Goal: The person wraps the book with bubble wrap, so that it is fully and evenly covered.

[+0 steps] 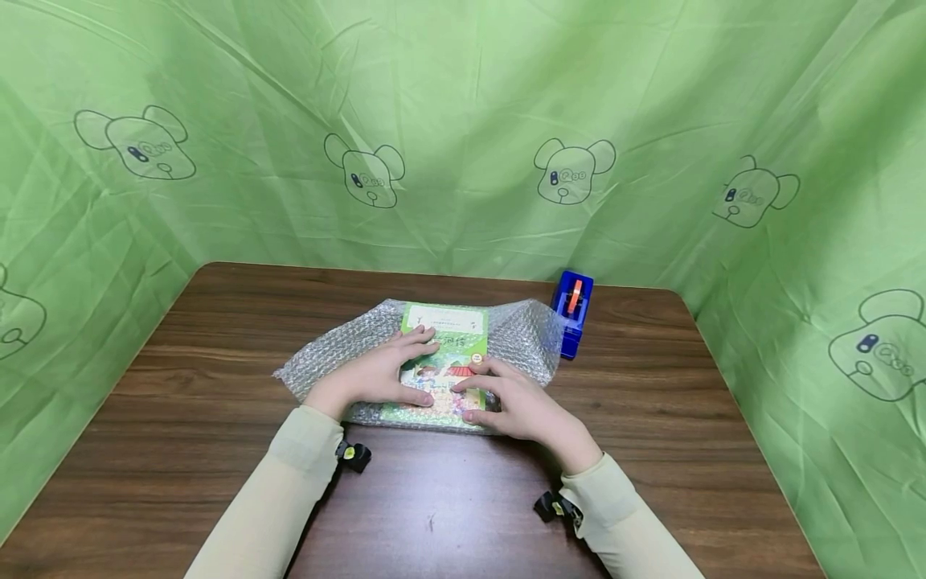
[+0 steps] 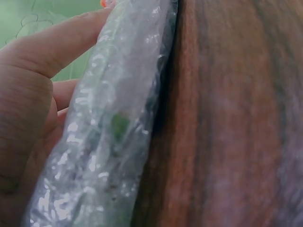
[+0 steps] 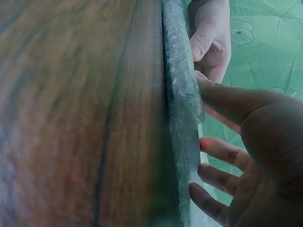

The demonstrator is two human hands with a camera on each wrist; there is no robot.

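A green picture-covered book point(image 1: 444, 319) lies on a sheet of bubble wrap point(image 1: 334, 352), which spreads out to both sides of it. Clear wrap covers the book's near edge, as the left wrist view shows along the bubble wrap point(image 2: 90, 156). My left hand point(image 1: 381, 372) rests on the book's left part with fingers spread. On the lower right part, my right hand point(image 1: 519, 404) touches the book and wrap with its fingertips, the fingers slightly bent. Neither hand grips anything. In the right wrist view, the right hand point(image 3: 265, 146) stands beside the wrapped edge.
A blue tape dispenser point(image 1: 570, 342) with an orange roll point(image 1: 575, 296) stands at the back right, touching or just behind the wrap's right end. The brown wooden table point(image 1: 651, 402) is enclosed by green curtains point(image 1: 463, 88) with bear-head drawings.
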